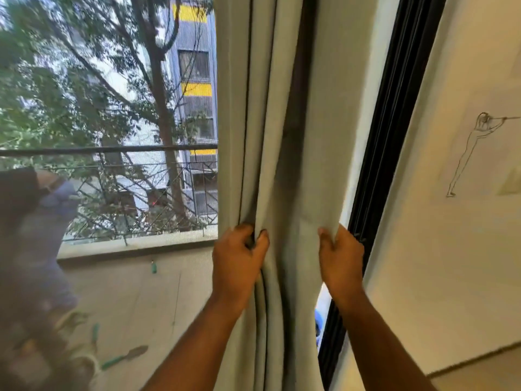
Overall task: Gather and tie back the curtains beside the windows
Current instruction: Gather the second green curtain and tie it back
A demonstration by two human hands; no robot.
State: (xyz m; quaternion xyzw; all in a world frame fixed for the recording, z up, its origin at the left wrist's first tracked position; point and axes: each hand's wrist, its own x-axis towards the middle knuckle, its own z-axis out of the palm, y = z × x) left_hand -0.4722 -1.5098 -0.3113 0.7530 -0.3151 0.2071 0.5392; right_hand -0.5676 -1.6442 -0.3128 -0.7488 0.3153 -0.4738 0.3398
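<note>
A pale grey-green curtain (270, 122) hangs in folds at the right side of the window, bunched between my two hands. My left hand (236, 258) grips the left folds at about waist height, fingers curled into the fabric. My right hand (339, 255) pinches the curtain's right edge, close to the black window frame (394, 122). Both forearms reach up from the bottom of the view. No tie-back is visible.
The window pane (112, 136) on the left shows trees, a railing and a building outside, with a faint reflection at far left. A cream wall (451, 235) with a line drawing of a figure (473, 153) stands to the right.
</note>
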